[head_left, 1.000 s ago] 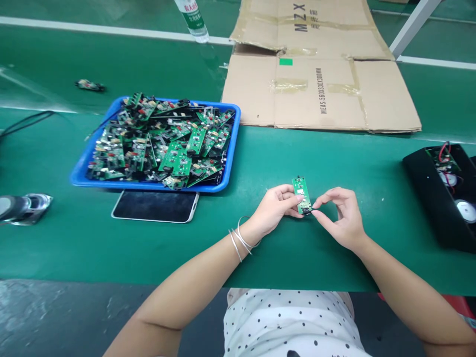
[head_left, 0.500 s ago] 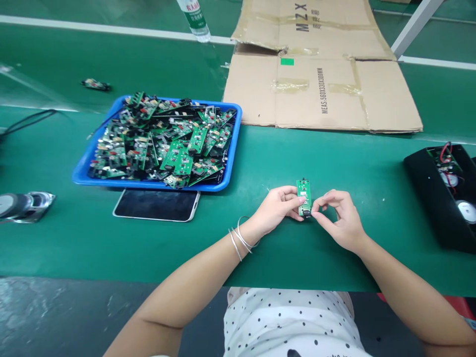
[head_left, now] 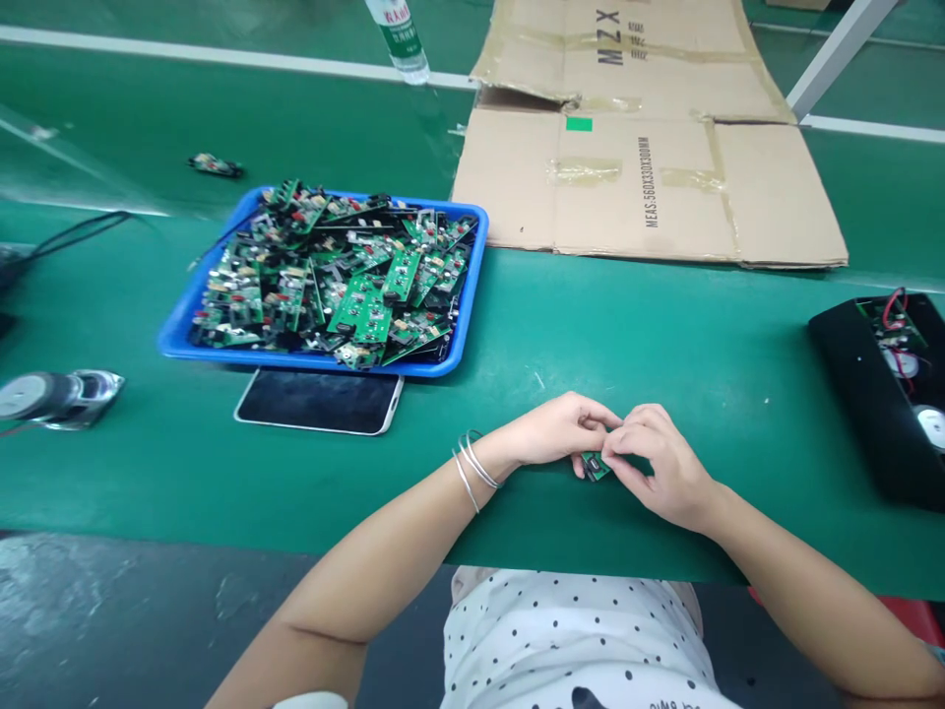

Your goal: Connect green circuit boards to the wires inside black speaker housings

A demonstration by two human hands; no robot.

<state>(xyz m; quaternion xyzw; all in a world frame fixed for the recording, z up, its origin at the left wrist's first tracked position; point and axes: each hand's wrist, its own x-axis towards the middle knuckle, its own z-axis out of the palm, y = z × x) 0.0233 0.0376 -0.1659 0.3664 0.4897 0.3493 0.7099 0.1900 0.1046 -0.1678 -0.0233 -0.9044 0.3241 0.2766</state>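
Note:
Between my two hands, low over the green table, is a small green circuit board (head_left: pixel 595 465); only its lower end shows, the rest hidden by my fingers. My left hand (head_left: pixel 565 429) is closed on the board from the left, palm turned down. My right hand (head_left: pixel 657 458) meets it from the right, its thumb and forefinger pinched at the board's edge. Whether something tiny sits in that pinch cannot be made out. Left of my hands stands a blue tray (head_left: pixel 472 286) heaped with similar circuit boards (head_left: pixel 361 307).
A phone (head_left: pixel 317 401) lies partly under the tray's front edge. Flattened cardboard (head_left: pixel 605 212) covers the back, beside a water bottle (head_left: pixel 403 44). At right sits a black speaker housing (head_left: pixel 863 394) with wires; at left, a loose speaker (head_left: pixel 59 397). One board (head_left: pixel 215 165) lies behind the tray.
The circuit board has been tilted and brought nearer my body, so less of its face shows. My left hand has rolled over it, and both hands have drawn together.

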